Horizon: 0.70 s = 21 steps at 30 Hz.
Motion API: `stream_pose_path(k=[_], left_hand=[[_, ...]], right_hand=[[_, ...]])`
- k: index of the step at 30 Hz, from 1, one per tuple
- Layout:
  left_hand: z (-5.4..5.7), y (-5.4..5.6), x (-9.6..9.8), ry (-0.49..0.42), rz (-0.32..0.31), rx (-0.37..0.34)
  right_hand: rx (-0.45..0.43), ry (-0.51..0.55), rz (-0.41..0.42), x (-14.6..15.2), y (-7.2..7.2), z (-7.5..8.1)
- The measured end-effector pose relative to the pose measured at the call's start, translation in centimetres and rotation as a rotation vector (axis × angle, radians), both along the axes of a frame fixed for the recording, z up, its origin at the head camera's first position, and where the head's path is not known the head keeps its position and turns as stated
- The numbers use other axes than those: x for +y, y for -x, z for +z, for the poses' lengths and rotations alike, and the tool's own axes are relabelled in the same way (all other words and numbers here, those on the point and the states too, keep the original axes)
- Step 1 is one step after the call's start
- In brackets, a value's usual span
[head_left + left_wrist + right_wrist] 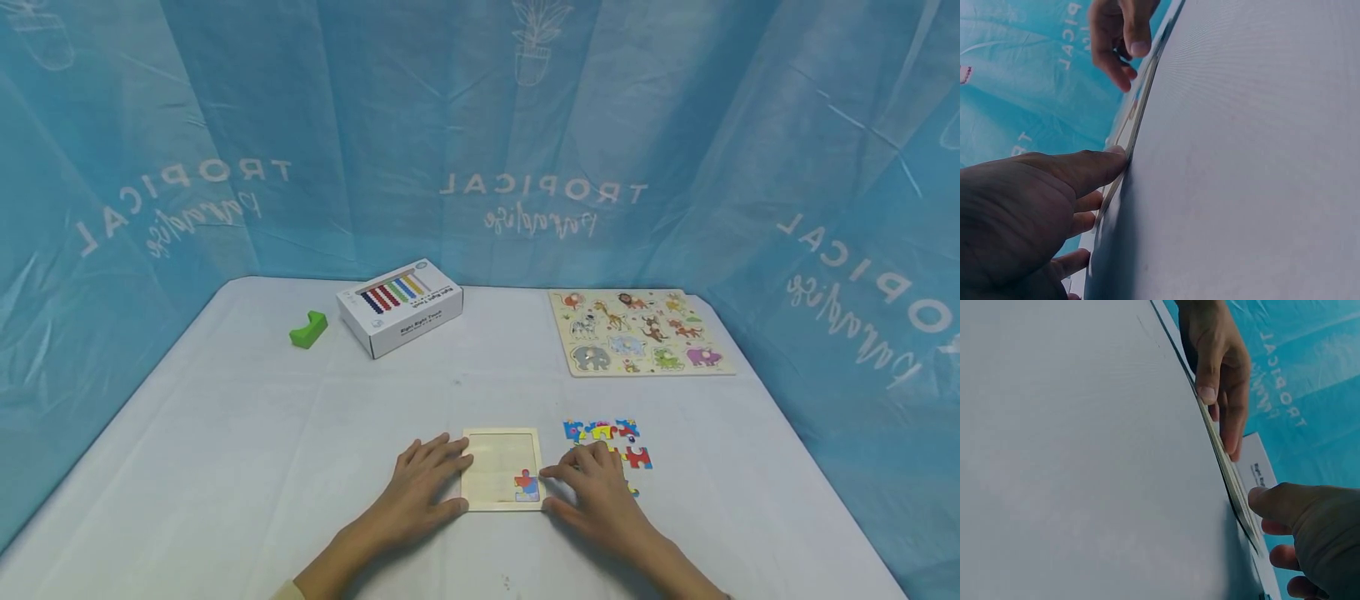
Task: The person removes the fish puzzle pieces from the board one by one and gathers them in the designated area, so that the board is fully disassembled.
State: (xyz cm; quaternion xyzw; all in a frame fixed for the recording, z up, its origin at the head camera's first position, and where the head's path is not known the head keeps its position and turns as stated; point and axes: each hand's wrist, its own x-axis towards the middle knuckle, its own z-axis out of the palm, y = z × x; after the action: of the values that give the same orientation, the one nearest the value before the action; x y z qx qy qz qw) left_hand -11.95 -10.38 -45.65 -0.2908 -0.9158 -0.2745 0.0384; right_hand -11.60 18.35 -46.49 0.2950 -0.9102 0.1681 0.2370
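A small square wooden puzzle tray (501, 506) lies flat near the front of the table. One red and blue jigsaw piece (527, 490) sits in its lower right corner. My left hand (420, 490) rests at the tray's left side, fingers extended over the rim and thumb by the near left corner. At the opposite side my right hand (600, 498) hovers close to the right rim, fingers loosely bent, nothing between thumb and fingertips. In the right wrist view its thumb stands just off the tray edge. Several loose jigsaw pieces (639, 457) lie beyond and partly under the right hand.
A white box with an abacus picture (405, 312) stands at the back left, with a green curved block (308, 330) to its left. An animal peg puzzle board (637, 333) lies at the back right. Blue curtains (480, 150) hang around the white table (262, 442).
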Motion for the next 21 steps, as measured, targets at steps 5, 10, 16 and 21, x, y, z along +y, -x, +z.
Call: stream_pose_path(k=[5,10,16,21], left_hand=[[0.1,-0.1,0.0,0.001,0.0,0.005],[0.0,-0.1,0.0,-0.004,0.001,0.01],[0.0,-0.1,0.0,-0.002,0.002,0.001],[0.0,-0.1,0.0,-0.005,0.002,0.008]], right_hand=[[-0.003,0.006,0.004,-0.9,0.3,-0.2],[0.032,0.016,0.02,-1.3,0.7,-0.5],[0.013,0.006,0.006,-1.6,0.8,-0.5],[-0.036,-0.001,-0.022,-1.9,0.7,-0.2]])
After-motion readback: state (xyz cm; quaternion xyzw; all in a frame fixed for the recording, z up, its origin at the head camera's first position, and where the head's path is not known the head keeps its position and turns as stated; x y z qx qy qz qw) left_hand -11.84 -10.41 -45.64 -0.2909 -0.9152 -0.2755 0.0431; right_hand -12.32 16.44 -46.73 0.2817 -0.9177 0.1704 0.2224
